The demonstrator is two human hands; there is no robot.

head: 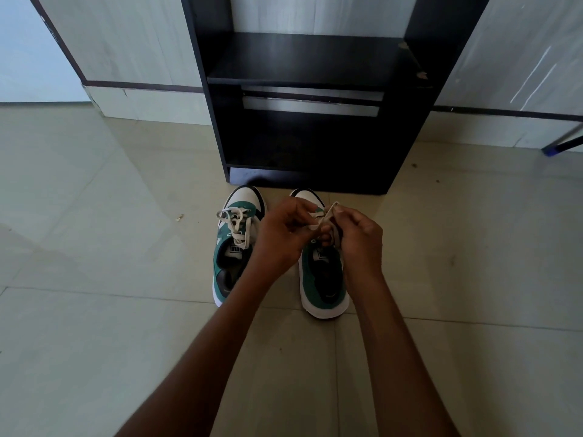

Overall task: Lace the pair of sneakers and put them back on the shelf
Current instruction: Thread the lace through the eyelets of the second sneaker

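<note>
Two green, white and black sneakers stand side by side on the floor, toes toward a black shelf unit (315,61). The left sneaker (235,247) carries a tied white lace bow over its tongue. Above the right sneaker (321,279) both hands meet. My left hand (280,238) pinches one strand of that shoe's white lace (325,216). My right hand (359,238) pinches a loop of the same lace. The hands hide the right sneaker's eyelets and tongue.
The shelf unit stands against a pale wall, with one shelf board at the top and a dark open compartment (315,146) near the floor. A blue-tipped furniture leg (561,143) angles in at the right. Pale floor tiles (94,247) surround the shoes.
</note>
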